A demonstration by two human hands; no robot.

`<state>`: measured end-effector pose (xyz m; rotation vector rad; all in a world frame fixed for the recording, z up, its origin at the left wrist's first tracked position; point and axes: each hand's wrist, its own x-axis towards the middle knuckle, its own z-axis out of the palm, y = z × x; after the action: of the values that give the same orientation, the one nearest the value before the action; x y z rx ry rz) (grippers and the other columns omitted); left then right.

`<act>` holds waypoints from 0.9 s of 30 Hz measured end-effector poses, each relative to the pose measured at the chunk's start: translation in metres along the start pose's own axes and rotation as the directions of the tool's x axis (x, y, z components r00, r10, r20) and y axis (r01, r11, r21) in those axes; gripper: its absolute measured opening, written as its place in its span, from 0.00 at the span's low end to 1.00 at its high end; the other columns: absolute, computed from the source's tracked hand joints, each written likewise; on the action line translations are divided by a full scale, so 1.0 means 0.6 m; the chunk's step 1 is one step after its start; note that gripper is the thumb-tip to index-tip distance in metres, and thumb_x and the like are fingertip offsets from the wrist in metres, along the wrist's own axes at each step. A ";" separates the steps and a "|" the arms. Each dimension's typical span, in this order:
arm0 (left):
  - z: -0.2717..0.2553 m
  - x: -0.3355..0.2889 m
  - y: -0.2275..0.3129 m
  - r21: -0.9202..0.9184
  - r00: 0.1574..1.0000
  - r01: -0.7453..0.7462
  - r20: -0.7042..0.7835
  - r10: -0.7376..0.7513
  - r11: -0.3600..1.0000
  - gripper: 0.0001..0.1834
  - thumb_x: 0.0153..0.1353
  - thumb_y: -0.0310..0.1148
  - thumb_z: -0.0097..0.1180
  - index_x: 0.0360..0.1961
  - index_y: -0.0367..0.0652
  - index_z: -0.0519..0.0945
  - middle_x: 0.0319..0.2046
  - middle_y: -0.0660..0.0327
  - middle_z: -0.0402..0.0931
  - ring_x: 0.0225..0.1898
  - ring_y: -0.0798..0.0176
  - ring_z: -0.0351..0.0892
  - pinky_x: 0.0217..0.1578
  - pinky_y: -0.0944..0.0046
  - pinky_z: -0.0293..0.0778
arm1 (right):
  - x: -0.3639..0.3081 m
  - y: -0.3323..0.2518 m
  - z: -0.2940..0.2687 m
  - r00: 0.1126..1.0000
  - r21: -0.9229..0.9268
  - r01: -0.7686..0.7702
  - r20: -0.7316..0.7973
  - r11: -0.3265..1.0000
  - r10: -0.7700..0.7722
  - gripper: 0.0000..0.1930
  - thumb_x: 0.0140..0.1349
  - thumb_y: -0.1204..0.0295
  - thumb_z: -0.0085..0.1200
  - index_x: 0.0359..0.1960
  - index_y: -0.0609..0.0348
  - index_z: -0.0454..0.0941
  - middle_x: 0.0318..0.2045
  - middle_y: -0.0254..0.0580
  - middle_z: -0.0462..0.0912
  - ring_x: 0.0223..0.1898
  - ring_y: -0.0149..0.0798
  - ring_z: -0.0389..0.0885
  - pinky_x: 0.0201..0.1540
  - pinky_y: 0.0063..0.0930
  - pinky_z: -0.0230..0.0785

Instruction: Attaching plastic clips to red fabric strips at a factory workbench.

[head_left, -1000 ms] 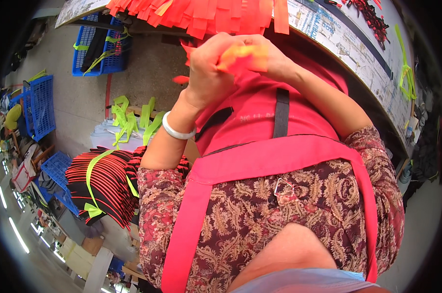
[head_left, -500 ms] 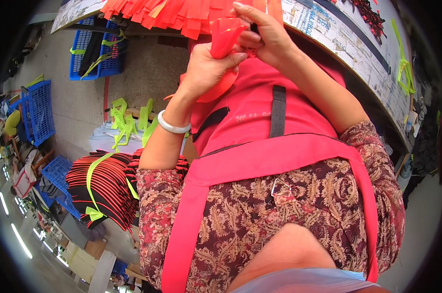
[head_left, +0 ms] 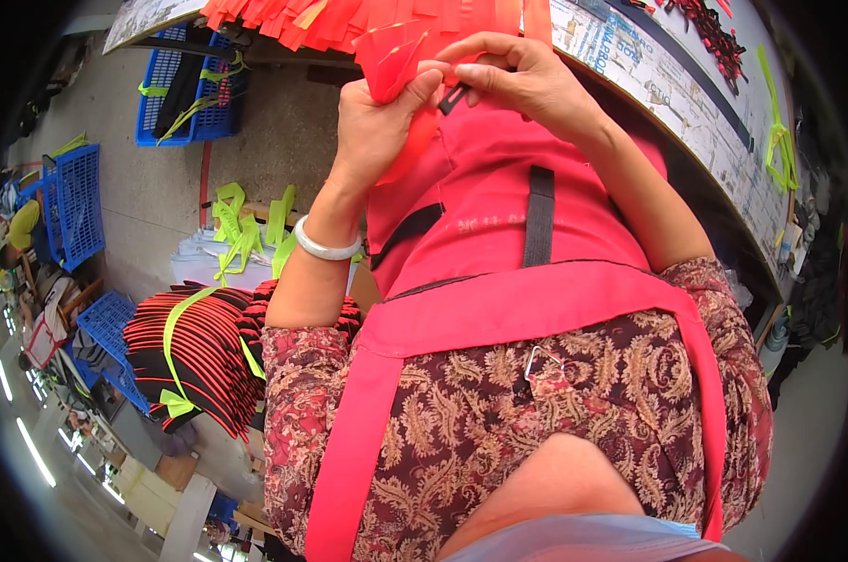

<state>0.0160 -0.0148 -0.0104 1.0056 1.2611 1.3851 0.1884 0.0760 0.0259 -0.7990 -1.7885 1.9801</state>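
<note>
My left hand (head_left: 375,126) is closed round a bunch of bright orange-red fabric strips (head_left: 386,61), their cut ends fanning out above the thumb. More of the same fabric hangs below that fist, over the red apron (head_left: 499,187). My right hand (head_left: 527,84) meets the left one, thumb and forefinger pinched close to the strips. A small black piece (head_left: 454,98) with a pale slot sticks out under the right fingers; its kind is unclear. Where the fingertips of both hands meet, the details are hidden.
Ahead, many orange-red strips (head_left: 297,21) overhang the edge of the worktable (head_left: 611,42). Small dark-red pieces (head_left: 709,42) and a yellow-green strip (head_left: 778,140) lie to the right. Blue crates (head_left: 73,206) stand left, near a tied black-and-red bundle (head_left: 194,361).
Both hands have come lower and closer, the left moving slightly left with the strips. The right hand has turned from raised fingers to a pinch, and the black piece shows more clearly.
</note>
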 end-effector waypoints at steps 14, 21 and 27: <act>-0.007 -0.007 -0.007 -0.113 1.000 0.010 0.018 -0.008 0.994 0.09 0.60 0.25 0.57 0.40 0.31 0.80 0.28 0.62 0.80 0.32 0.72 0.78 0.36 0.72 0.75 | 0.002 0.034 0.009 0.988 -0.045 0.126 -0.082 0.991 -0.129 0.10 0.64 0.72 0.52 0.44 0.64 0.75 0.39 0.35 0.80 0.43 0.27 0.78 0.48 0.19 0.70; -0.011 -0.004 -0.010 -0.129 0.999 -0.011 0.037 0.016 0.992 0.07 0.60 0.25 0.56 0.37 0.31 0.81 0.27 0.61 0.80 0.31 0.72 0.78 0.36 0.71 0.75 | -0.004 0.019 0.010 0.994 -0.076 0.056 -0.093 0.996 -0.063 0.08 0.64 0.73 0.53 0.40 0.65 0.76 0.34 0.33 0.80 0.38 0.23 0.78 0.41 0.17 0.69; -0.007 -0.010 -0.009 -0.012 0.998 -0.021 0.056 0.022 1.000 0.07 0.60 0.25 0.57 0.36 0.33 0.82 0.26 0.63 0.80 0.30 0.73 0.78 0.34 0.72 0.75 | -0.011 0.017 0.015 0.949 -0.614 0.233 -0.026 0.754 -0.314 0.09 0.60 0.73 0.56 0.41 0.62 0.76 0.30 0.37 0.81 0.31 0.25 0.79 0.33 0.20 0.70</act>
<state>0.0139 -0.0212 -0.0161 1.0460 1.2025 1.3700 0.1893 0.0636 0.0176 -0.7539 -2.3348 1.1306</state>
